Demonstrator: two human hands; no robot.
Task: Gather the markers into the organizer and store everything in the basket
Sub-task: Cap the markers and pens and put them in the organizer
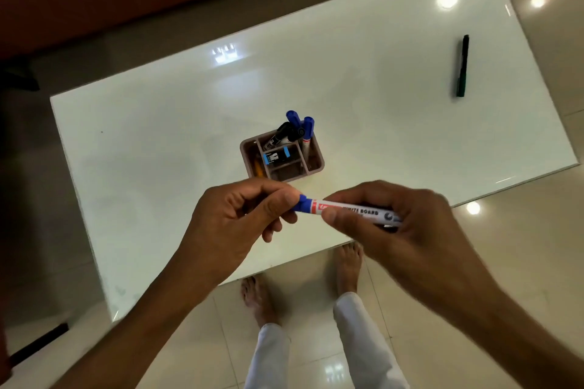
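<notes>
Hands: left hand pinches the blue cap; right hand grips the barrel of the marker, held level above the table's near edge.
Organizer: brown, compartmented, at table centre, 12 o'clock from the hands; blue-capped and black-capped markers stand in its far compartments, a black and blue item lies in a middle one.
Green marker: lying alone on the table, well apart, 2 o'clock from the organizer.
Table: glossy white, light reflections.
Floor: pale tiles; bare feet and white trousers at 6 o'clock.
</notes>
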